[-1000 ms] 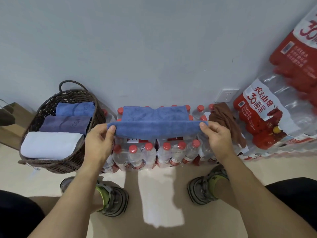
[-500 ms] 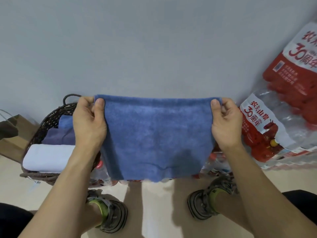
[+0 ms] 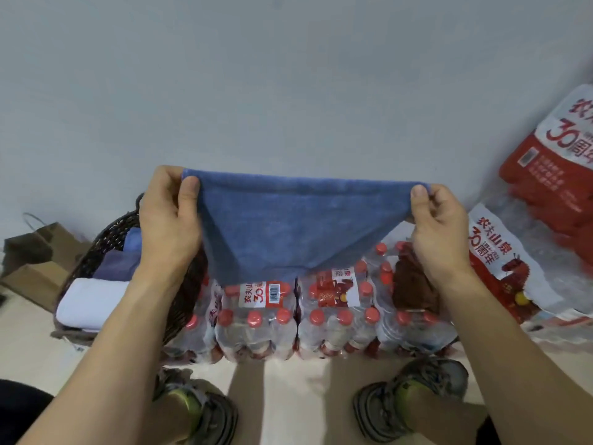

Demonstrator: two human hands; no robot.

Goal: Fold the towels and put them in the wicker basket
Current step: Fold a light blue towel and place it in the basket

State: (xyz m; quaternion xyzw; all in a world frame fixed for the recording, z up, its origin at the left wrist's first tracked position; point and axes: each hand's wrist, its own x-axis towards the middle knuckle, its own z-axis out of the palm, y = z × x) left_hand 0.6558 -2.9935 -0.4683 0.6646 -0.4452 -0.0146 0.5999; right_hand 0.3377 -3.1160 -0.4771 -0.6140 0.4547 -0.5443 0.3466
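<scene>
I hold a blue towel [image 3: 282,229] stretched in the air in front of the wall. My left hand [image 3: 167,220] pinches its top left corner and my right hand [image 3: 439,226] pinches its top right corner. The cloth hangs down over the packs of bottles, shorter on its right side. The dark wicker basket [image 3: 106,239] stands on the floor at the left, partly behind my left arm. Inside it lie a folded white towel [image 3: 93,303], a purple towel [image 3: 118,268] and a blue towel [image 3: 133,239]. A brown towel [image 3: 414,284] lies crumpled on the bottles under my right hand.
Shrink-wrapped packs of red-capped water bottles [image 3: 305,322] line the wall in front of my feet. More packs with red labels [image 3: 545,194] are stacked at the right. Brown paper bags [image 3: 35,258] stand left of the basket. My shoes [image 3: 199,409] rest on the beige floor.
The towel lay folded on the bottle packs; both hands lifted it and spread it in the air. Now its lower edge is drawn up, more on the right.
</scene>
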